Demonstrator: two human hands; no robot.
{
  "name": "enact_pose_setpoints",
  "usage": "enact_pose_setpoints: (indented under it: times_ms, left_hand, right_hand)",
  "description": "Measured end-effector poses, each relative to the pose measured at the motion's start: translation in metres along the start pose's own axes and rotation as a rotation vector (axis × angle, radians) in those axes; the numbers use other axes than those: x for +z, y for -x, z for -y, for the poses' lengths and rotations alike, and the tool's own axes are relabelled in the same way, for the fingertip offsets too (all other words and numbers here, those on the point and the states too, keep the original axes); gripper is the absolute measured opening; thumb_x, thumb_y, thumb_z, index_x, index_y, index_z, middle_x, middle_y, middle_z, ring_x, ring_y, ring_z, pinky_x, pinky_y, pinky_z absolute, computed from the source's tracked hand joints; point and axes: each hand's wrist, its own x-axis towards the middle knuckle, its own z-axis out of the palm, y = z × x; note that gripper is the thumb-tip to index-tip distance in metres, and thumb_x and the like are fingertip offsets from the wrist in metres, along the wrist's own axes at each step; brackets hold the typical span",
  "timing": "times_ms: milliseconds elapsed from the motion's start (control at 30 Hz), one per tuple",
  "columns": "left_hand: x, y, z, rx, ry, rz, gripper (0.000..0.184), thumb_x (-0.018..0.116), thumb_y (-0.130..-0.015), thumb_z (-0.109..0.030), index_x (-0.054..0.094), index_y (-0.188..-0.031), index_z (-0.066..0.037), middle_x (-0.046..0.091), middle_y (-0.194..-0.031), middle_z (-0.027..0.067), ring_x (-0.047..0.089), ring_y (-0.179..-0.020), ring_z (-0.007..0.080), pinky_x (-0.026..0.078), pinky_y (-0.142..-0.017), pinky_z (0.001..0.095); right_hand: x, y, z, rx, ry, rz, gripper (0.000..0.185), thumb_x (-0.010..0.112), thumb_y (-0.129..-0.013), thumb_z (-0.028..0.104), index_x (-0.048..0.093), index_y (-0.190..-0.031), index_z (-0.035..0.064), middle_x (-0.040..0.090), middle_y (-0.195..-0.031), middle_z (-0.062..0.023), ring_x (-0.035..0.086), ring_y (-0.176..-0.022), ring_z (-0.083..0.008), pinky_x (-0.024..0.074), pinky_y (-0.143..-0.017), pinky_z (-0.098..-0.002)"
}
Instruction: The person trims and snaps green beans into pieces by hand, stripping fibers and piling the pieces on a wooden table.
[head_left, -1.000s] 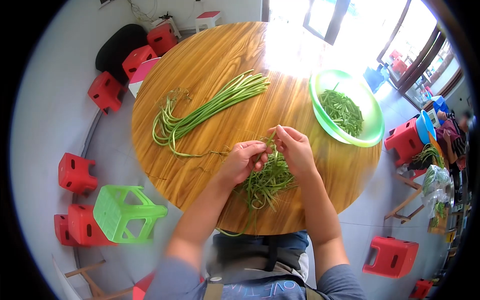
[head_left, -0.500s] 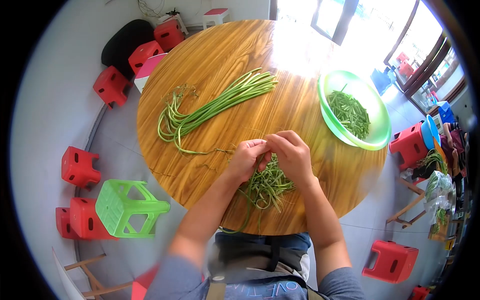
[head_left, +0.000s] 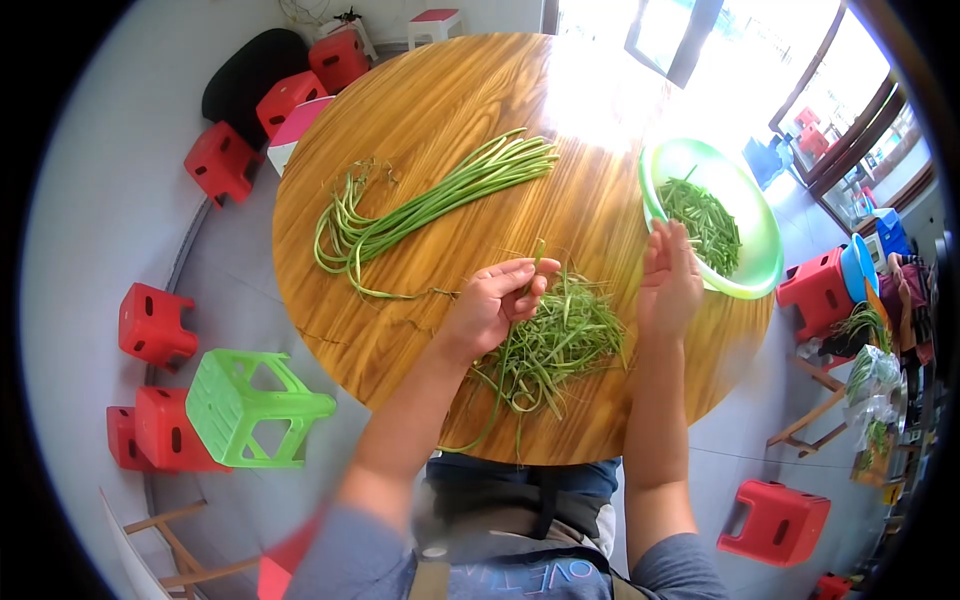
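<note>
My left hand (head_left: 505, 303) pinches a green garlic scape (head_left: 540, 250), its cut tip poking up above the thumb and forefinger. Below and to the right of that hand lies a loose heap of thin green trimmings (head_left: 570, 345), with a long stem trailing toward the table's near edge. My right hand (head_left: 670, 285) is at the near left rim of a light green bowl (head_left: 765, 245), fingers stretched upward, with no piece visible in them. Short cut scape pieces (head_left: 705, 225) fill the bowl's bottom. A bundle of long whole scapes (head_left: 430, 215) rests farther back on the left.
Everything lies on a round wooden table (head_left: 420, 110). Around it on the floor stand a green stool (head_left: 235, 410) and several red stools (head_left: 775, 522). At the right, a low stand holds bagged greens (head_left: 875, 375). Bright glass doors are at the back right.
My hands have parted. The right hand has moved right to the bowl's rim, while the left stays over the trimmings with the scape, uncovering more of the heap.
</note>
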Motion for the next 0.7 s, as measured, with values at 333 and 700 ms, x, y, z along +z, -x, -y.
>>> enact_pose_setpoints:
  times_ms: [333,700]
  left_hand:
    - [-0.004,-0.003,0.009,-0.046,-0.169,0.031,0.018,0.053,-0.090,-0.011,0.060,-0.100,0.003,0.063,-0.082,0.0069,0.057,-0.065,0.0114,0.047,-0.060,0.0220]
    - [-0.004,-0.003,0.000,0.079,0.152,-0.235,0.025,0.052,-0.092,-0.022,0.054,-0.111,-0.006,0.063,-0.085,0.0063,0.061,-0.074,0.0129,0.050,-0.065,0.0239]
  right_hand:
    - [-0.004,0.026,-0.037,-0.041,0.617,0.606,0.007,0.061,-0.084,0.003,0.058,-0.089,0.0000,0.058,-0.079,-0.0026,0.057,-0.067,-0.0084,0.0456,-0.059,-0.0211]
    - [-0.011,0.019,-0.009,0.272,0.316,0.983,0.010,0.061,-0.082,0.000,0.055,-0.089,-0.0026,0.053,-0.080,-0.0009,0.049,-0.070,-0.0071,0.0405,-0.060,-0.0208]
